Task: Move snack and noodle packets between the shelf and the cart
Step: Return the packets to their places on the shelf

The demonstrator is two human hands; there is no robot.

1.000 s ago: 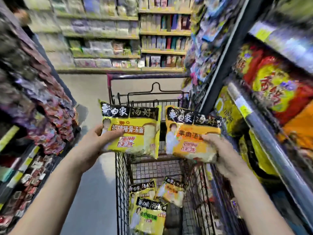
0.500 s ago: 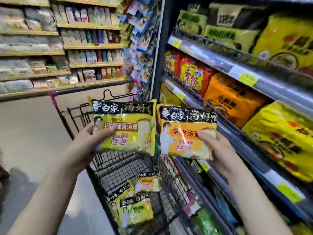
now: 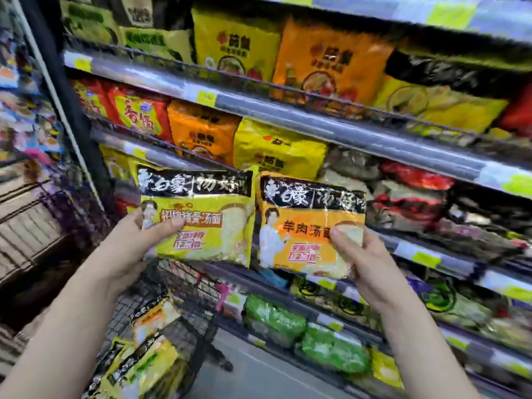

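My left hand (image 3: 131, 246) grips a yellow noodle packet (image 3: 207, 226) with a black top band by its lower left corner, thumb across the front. My right hand (image 3: 362, 260) grips an orange noodle packet (image 3: 299, 234) with the same black band by its lower right corner. Both packets are held upright side by side in front of the shelf (image 3: 316, 125), level with its third tier. The wire cart (image 3: 184, 286) stands at the lower left, below my left hand, with several similar packets (image 3: 149, 355) lying in it.
The shelf fills the right and top with rows of yellow, orange, red and dark noodle packs behind metal rails with price tags. Green packs (image 3: 302, 332) lie on a low tier. A black upright post (image 3: 57, 90) bounds the shelf at left, with hanging snacks (image 3: 26, 122) beyond.
The view has swung right from the aisle and cart to face the shelf. Both hands still hold their packets side by side, now closer to the shelf front.
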